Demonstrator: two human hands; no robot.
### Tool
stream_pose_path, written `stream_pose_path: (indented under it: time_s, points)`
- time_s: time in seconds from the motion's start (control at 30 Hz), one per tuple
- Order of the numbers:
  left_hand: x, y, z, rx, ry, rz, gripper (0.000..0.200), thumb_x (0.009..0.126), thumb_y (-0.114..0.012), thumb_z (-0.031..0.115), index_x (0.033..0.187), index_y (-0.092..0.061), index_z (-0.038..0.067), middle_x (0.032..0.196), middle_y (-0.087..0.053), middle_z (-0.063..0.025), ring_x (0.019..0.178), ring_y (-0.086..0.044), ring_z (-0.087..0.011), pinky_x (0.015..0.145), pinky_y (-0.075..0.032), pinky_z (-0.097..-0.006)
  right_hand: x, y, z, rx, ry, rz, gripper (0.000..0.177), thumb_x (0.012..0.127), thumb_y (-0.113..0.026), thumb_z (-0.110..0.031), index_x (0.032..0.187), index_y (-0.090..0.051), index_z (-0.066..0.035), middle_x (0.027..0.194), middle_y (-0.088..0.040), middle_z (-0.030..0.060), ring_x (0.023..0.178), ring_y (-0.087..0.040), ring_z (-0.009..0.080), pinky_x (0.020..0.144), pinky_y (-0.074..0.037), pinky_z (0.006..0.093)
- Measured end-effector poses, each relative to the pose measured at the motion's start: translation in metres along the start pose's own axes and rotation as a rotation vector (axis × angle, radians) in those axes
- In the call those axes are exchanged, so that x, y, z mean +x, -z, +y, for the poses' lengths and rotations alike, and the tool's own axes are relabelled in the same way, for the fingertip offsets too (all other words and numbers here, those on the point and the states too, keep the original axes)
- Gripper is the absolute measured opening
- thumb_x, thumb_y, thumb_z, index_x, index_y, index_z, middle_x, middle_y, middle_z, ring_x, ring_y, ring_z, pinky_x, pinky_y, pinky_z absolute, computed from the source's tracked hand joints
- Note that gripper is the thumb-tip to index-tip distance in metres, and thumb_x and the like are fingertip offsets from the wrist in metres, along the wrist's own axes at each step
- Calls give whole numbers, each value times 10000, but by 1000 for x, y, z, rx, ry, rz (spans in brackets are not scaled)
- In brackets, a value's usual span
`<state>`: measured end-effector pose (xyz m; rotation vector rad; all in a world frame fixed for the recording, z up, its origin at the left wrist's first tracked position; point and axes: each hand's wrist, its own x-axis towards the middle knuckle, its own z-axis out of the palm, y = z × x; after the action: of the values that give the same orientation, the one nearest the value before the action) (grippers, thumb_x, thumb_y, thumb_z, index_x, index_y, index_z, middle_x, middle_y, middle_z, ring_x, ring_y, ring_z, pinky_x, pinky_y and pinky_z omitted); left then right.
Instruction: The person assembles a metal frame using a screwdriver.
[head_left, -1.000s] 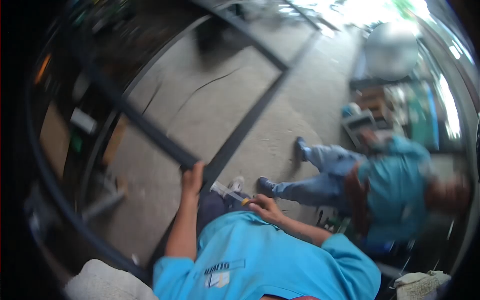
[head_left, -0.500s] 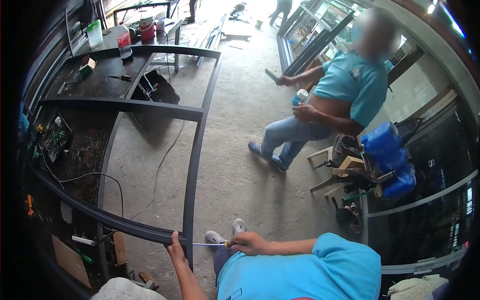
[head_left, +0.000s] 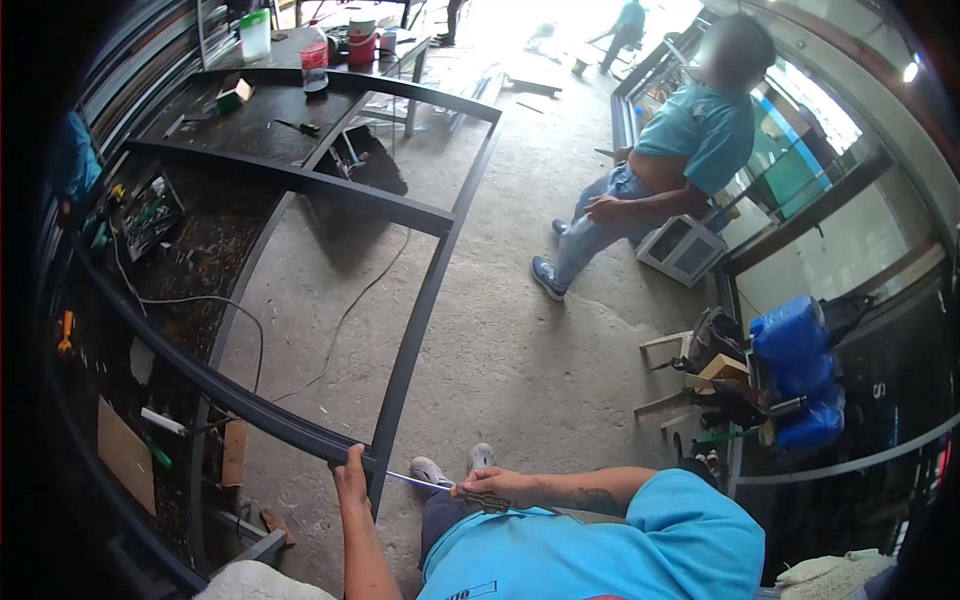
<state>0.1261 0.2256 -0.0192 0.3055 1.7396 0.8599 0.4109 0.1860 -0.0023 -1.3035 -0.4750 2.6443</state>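
My left hand [head_left: 351,480] grips the dark metal frame [head_left: 412,345] near its close corner, with the thumb on top and the other fingers partly hidden. In my right hand [head_left: 490,482] is a screwdriver [head_left: 420,482], held by its dark handle with a yellow collar. Its thin shaft points left, and the tip reaches the frame's outer side beside my left hand. Whether the tip sits in a screw is too small to tell. The frame has a crossbar and rests over a dark worktable [head_left: 215,225].
A tray of small parts [head_left: 150,215], a cable [head_left: 262,340] and a red-capped bottle [head_left: 314,65] are on the left. A co-worker [head_left: 690,140] stands on the concrete floor ahead. Wooden stools [head_left: 665,405] and blue wrapped containers [head_left: 795,345] stand at right.
The view has swung, shifting the frame in the picture. More of the screwdriver's handle shows in my right hand. The co-worker has moved farther away, and a white-framed box has come into view behind them.
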Motion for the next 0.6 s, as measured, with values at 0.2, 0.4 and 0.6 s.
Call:
stream_pose_path:
  time_s: [0.2,0.4,0.6]
  points:
    - [-1,11,-7,27,-198,-91,542,835,-701,409,1076,-626,-71,1016,-652,-131,926,-599,-191,848,-458,-313,-18,-15,-13,-398,196,89,277,872,-671,-248,1081,-573,-97,852,-618,40,734,-595,137,630,-494,289]
    - [-11,24,-17,-24,-300,-144,589,697,-814,230,1129,-548,-69,1033,-650,-166,955,-631,-240,840,-493,-334,-21,-38,1,-1185,583,320,547,707,-771,-129,1192,-520,-96,1010,-650,152,976,-636,312,851,-501,391]
    - [-18,29,-14,45,-298,-57,547,693,-826,231,1088,-571,-48,999,-644,-142,913,-617,-210,810,-492,-294,-17,-38,-17,-846,237,197,624,669,-741,-80,1219,-453,-17,1112,-599,155,998,-580,192,875,-448,308]
